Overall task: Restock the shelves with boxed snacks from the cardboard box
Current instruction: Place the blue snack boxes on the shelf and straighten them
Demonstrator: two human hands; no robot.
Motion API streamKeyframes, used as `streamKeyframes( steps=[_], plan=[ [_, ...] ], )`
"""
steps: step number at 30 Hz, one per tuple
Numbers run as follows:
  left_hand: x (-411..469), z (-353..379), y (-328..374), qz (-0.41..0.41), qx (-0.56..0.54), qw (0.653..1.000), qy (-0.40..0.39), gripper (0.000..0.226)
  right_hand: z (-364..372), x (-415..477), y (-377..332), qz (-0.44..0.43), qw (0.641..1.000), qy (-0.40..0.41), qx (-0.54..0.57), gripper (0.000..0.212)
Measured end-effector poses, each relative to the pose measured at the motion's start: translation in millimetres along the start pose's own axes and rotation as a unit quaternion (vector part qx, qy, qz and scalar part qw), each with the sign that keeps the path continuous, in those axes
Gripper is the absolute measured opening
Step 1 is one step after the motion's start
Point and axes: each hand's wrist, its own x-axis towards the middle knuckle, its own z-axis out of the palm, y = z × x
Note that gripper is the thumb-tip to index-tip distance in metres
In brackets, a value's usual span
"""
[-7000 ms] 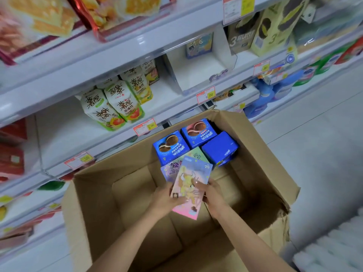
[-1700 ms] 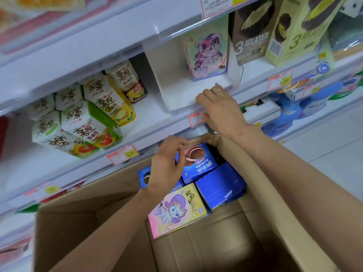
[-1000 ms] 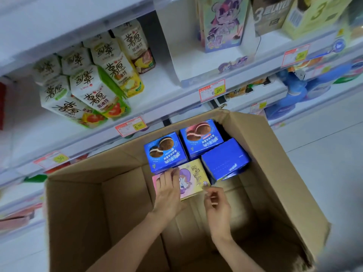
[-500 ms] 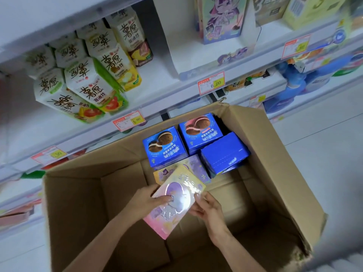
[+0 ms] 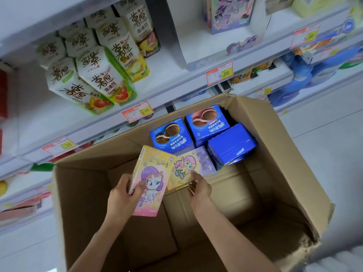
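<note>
3 blue boxes [image 5: 170, 138], 2 pony boxes [image 5: 152, 173], 1 carton [image 5: 275, 154].

I have the left hand [image 5: 121, 195] gripping a pink-and-yellow pony box [image 5: 151, 179] by its side, tilted and lifted above the open cardboard box [image 5: 275, 154]. The right hand [image 5: 199, 191] pinches the near edge of a second pony box [image 5: 192, 165] with its fingers [image 5: 193, 188]. That box lies flat inside, against three blue biscuit boxes [image 5: 170, 137]. White-and-green cartons [image 5: 98, 75] stand on the shelf [image 5: 176, 79] behind.

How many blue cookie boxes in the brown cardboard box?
3 blue cookie boxes at the far end of the brown cardboard box: one left, one middle, one tilted right. More may hide beneath.
</note>
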Motion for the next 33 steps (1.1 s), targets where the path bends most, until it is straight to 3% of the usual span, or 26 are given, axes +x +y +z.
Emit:
streamKeyframes(
  steps=[8,14,16,18,20,23,26,30,33],
  plan=[
    [-8.1,-19.0,18.3,0.031,-0.103,0.994,0.011,0.011,-7.5,-20.7,3.5,-0.088,0.995,-0.038,-0.032,0.025],
    [-14.3,-32.3,66.7,0.096,-0.134,0.985,0.04,0.034,-49.4,-71.5,-10.7,-0.224,0.968,-0.056,-0.097,0.031],
    [-11.7,-36.2,85.3,0.122,-0.132,0.981,0.066,0.037,-56.6,-93.4,-29.3,-0.278,0.953,-0.05,-0.109,0.016],
    [-5.9,-38.8,104.9,0.16,-0.122,0.976,0.087,0.036,-58.9,-111.6,-57.2,-0.349,0.927,-0.036,-0.13,0.012],
    [0.9,-40.2,127.5,0.193,-0.108,0.969,0.109,0.027,-57.4,-123.5,-91.1,-0.392,0.908,-0.045,-0.141,0.02],
    [12.5,-39.9,169.5,0.215,-0.101,0.964,0.122,0.037,-47.6,-131.8,-143.6,-0.414,0.899,-0.097,-0.109,0.021],
    [33.2,-36.5,214.7,0.236,-0.08,0.96,0.125,0.046,-37.6,-140.7,-189.8,-0.456,0.874,-0.127,-0.106,0.008],
    [69.9,-27.6,269.3,0.328,-0.012,0.929,0.172,0.057,-36.5,-140.4,-220.1,-0.501,0.844,-0.131,-0.137,0.02],
    [92.8,-18.5,291.4,0.378,0.046,0.907,0.181,0.049,-44.1,-130.4,-222.1,-0.507,0.84,-0.14,-0.134,0.019]
  ],
)
